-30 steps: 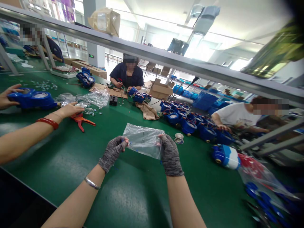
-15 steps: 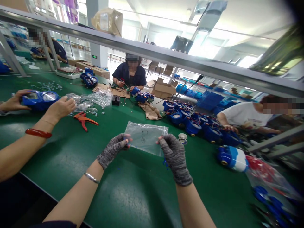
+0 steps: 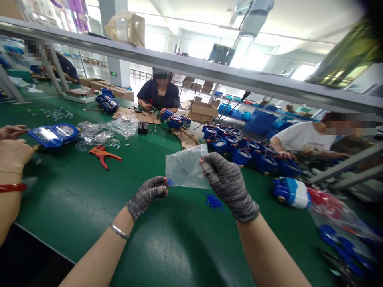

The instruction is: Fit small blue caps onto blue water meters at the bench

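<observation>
A clear plastic bag [image 3: 182, 167] with dark marks on it hangs over the green table. My right hand [image 3: 227, 185], in a grey fingerless glove, pinches its right side. My left hand [image 3: 149, 193], gloved alike, is at the bag's lower left corner with its fingers closed. Small blue pieces [image 3: 170, 182] show at those fingertips; whether the fingers also touch the bag I cannot tell. Below the bag, near my right wrist, a little heap of blue pieces [image 3: 214, 201] lies on the table.
Orange pliers [image 3: 104, 156] lie left of the bag. A co-worker's hands are beside a blue meter [image 3: 54, 134] at far left. Several blue meters [image 3: 242, 153] stand in rows behind my right hand. A bag of red parts [image 3: 329, 205] lies at right.
My right hand has raised the bag's right side, and the left hand has come off its left edge to the lower corner. The blue heap is now uncovered. The co-worker's hands moved left.
</observation>
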Demonstrator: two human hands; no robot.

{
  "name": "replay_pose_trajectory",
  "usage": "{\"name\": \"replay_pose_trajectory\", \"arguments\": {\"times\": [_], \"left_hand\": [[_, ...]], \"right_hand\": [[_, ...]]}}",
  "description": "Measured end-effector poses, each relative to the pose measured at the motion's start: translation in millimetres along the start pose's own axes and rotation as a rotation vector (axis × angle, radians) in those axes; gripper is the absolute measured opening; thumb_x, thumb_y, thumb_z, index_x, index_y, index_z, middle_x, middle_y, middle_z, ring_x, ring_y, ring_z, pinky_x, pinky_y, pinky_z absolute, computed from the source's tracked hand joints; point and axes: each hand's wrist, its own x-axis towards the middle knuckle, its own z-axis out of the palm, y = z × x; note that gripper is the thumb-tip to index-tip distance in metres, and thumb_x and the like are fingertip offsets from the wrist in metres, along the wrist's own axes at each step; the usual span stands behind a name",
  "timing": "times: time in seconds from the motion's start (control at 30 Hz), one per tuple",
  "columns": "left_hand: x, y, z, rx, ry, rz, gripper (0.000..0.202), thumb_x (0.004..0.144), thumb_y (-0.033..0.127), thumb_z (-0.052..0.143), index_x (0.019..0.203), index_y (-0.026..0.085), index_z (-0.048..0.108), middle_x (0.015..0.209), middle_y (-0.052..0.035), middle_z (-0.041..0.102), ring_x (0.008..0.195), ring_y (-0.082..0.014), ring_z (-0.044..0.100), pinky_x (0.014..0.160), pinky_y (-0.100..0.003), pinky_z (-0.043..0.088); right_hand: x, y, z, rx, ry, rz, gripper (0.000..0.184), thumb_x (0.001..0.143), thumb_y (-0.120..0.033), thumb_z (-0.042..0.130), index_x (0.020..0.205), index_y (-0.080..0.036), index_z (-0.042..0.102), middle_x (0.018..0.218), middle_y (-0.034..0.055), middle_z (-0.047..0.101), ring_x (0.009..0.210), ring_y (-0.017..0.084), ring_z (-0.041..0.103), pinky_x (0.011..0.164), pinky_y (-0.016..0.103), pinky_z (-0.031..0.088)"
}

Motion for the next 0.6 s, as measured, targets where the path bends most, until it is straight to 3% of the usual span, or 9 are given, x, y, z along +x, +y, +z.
{"name": "replay_pose_trajectory", "arguments": {"times": [0.27, 0.6], "left_hand": [[2.6, -3.9, 6.7, -0.071, 0.062, 0.022, 0.044, 0.063, 0.022, 0.085, 0.101, 0.016, 0.064, 0.086, -0.0047, 0.069, 0.073, -0.0153, 0.064, 0.067, -0.026, 0.053], [1.4, -8.5, 3.9, -0.020, -0.009, -0.046, 0.027, 0.075, 0.028, 0.076, 0.090, 0.012, 0.061, 0.081, -0.0045, 0.067, 0.064, -0.0126, 0.060, 0.061, -0.026, 0.051]], "right_hand": [[-3.0, 5.7, 4.2, 0.158, 0.061, 0.135, 0.024, 0.088, -0.042, 0.054, 0.086, -0.020, 0.063, 0.061, 0.0000, 0.058, 0.054, 0.014, 0.053, 0.057, 0.027, 0.045], [-10.5, 12.9, 8.1, 0.172, 0.086, 0.176, 0.025, 0.089, -0.042, 0.054, 0.082, -0.019, 0.062, 0.059, -0.0011, 0.058, 0.053, 0.013, 0.054, 0.058, 0.027, 0.043]]}}
